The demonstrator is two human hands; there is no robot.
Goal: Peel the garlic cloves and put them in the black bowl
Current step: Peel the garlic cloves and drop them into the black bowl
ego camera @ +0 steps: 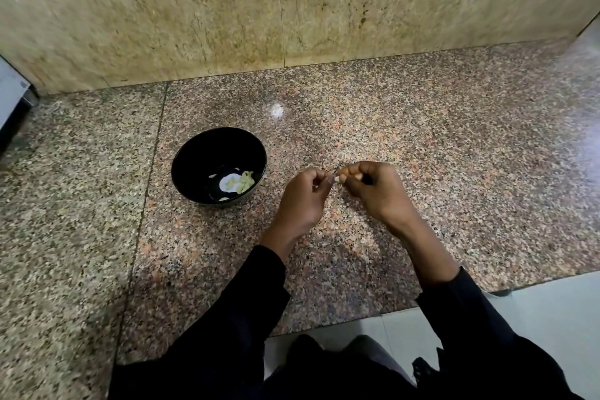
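Observation:
A black bowl [181,166] stands on the speckled granite counter, left of my hands, with several pale peeled garlic cloves [245,183] lying at its bottom. My right hand [378,193] pinches a small pale garlic clove [340,178] at its fingertips. My left hand [302,198] is curled close beside it and pinches a thin strip of skin at the clove. Both hands hover just above the counter, to the right of the bowl. Most of the clove is hidden by my fingers.
The granite counter [454,146] runs back to a beige stone wall [292,3]. A grey metal object [13,97] sits at the far left edge. The counter's front edge [422,305] drops to a pale tiled floor at the lower right.

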